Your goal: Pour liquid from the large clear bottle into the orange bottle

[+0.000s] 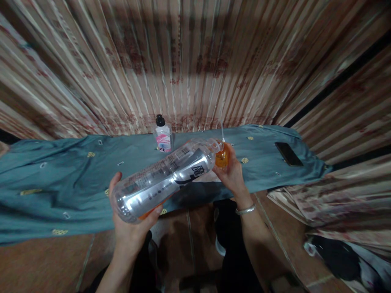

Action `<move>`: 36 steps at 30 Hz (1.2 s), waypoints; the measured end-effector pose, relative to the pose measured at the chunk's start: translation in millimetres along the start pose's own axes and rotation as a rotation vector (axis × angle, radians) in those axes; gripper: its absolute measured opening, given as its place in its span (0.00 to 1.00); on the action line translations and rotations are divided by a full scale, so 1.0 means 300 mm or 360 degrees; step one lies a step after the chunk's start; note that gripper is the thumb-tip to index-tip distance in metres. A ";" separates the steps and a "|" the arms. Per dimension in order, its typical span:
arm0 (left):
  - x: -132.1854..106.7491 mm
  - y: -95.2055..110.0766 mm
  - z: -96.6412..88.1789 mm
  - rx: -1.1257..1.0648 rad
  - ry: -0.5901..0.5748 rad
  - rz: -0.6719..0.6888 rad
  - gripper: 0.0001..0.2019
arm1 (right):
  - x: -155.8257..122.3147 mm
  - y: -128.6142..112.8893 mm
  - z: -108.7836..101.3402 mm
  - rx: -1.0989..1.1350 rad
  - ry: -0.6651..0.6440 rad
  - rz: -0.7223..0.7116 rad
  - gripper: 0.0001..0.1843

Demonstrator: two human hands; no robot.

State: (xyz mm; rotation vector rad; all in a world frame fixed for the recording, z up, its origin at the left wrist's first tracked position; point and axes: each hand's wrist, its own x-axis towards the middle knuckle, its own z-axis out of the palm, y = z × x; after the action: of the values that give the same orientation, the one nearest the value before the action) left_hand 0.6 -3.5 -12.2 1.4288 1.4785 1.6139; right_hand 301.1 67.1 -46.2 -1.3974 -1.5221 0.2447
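A large clear plastic bottle (165, 183) with a silver label and dark lettering is held tilted above the cloth-covered surface, its neck toward the right. My left hand (131, 228) is wrapped around its base end. My right hand (230, 169) is closed around a translucent orange rounded piece (222, 158) at the bottle's neck. Whether the two are joined or only touching, I cannot tell. A thin white stick-like thing (222, 136) rises just above the orange piece. Behind stands a small clear bottle (163, 138) upright, with a pink label and black cap.
A teal patterned cloth (76, 175) covers the narrow surface. On its right part lies a dark phone (288, 154). Pleated floral curtains (189, 61) hang behind and to the right. A dark bundle (336, 256) rests on the tiled floor at lower right.
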 end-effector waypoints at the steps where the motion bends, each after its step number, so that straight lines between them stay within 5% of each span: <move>1: 0.004 -0.004 -0.006 0.0009 -0.0024 0.0004 0.58 | 0.000 0.000 0.001 0.0001 0.0002 -0.0001 0.50; 11: 0.004 -0.038 -0.004 0.0022 0.0086 0.0124 0.57 | -0.001 0.007 -0.002 -0.0004 0.0001 0.0030 0.50; 17: 0.011 -0.036 -0.029 0.0059 -0.0065 0.0013 0.60 | -0.001 0.009 0.001 -0.0006 0.0008 0.0016 0.51; 23: 0.015 -0.020 -0.002 -0.0037 0.0090 0.0023 0.63 | 0.001 0.005 0.000 -0.0018 -0.0004 0.0016 0.52; 36: 0.016 -0.028 -0.018 0.0069 0.0109 0.0066 0.64 | 0.009 -0.009 -0.005 -0.0018 -0.0026 0.0095 0.51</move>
State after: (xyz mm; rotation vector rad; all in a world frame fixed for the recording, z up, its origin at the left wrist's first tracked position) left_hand -8.0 1.0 -17.5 1.4501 1.5406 1.6807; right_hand 301.0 67.8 -42.2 -1.4545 -1.4986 0.2849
